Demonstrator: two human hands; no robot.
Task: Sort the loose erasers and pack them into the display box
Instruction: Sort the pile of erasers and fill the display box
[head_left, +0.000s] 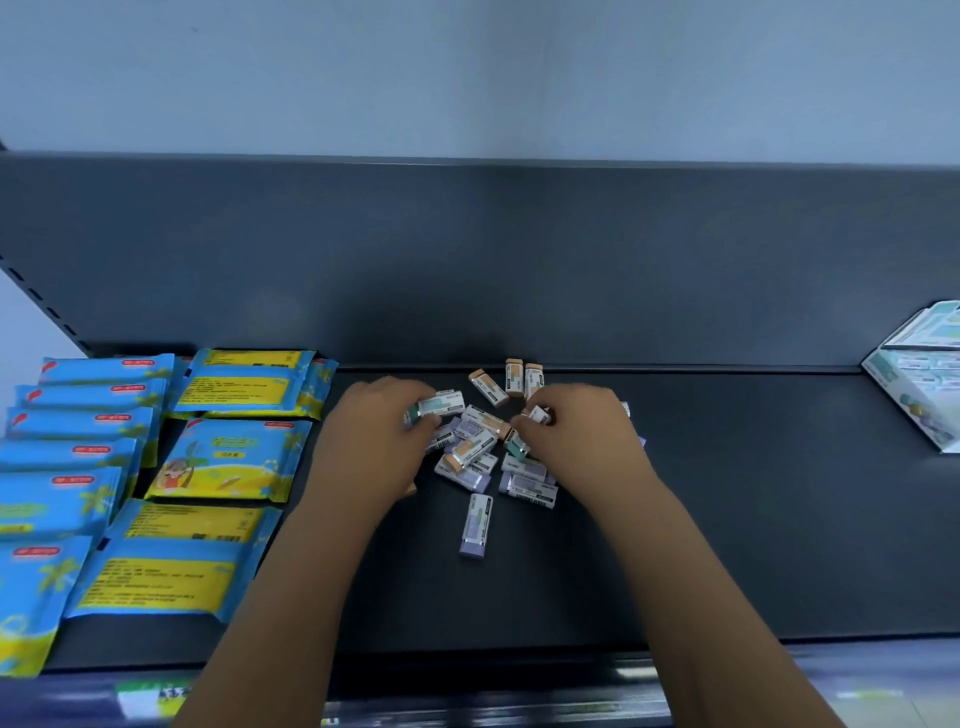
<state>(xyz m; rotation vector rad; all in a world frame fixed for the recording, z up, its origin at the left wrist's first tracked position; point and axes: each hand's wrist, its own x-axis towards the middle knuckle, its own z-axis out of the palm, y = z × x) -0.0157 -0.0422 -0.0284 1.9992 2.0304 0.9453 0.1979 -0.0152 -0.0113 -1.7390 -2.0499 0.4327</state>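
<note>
A heap of small sleeved erasers (475, 447) lies mid-shelf, with orange, green and purple ends. My left hand (371, 441) grips a green-ended eraser (439, 404) at the heap's left edge. My right hand (582, 439) pinches a small orange-ended eraser (539, 414) at the heap's right side. Three orange erasers (511, 382) stand in a row just behind the heap. One purple eraser (477, 526) lies alone nearer to me. The display box (919, 395) stands at the far right, partly cut off by the frame edge.
Blue and yellow wipe packets (228, 460) cover the shelf's left part in overlapping rows. The dark shelf (753, 519) has a grey back panel and a front edge rail near me. Bare shelf lies between the heap and the box.
</note>
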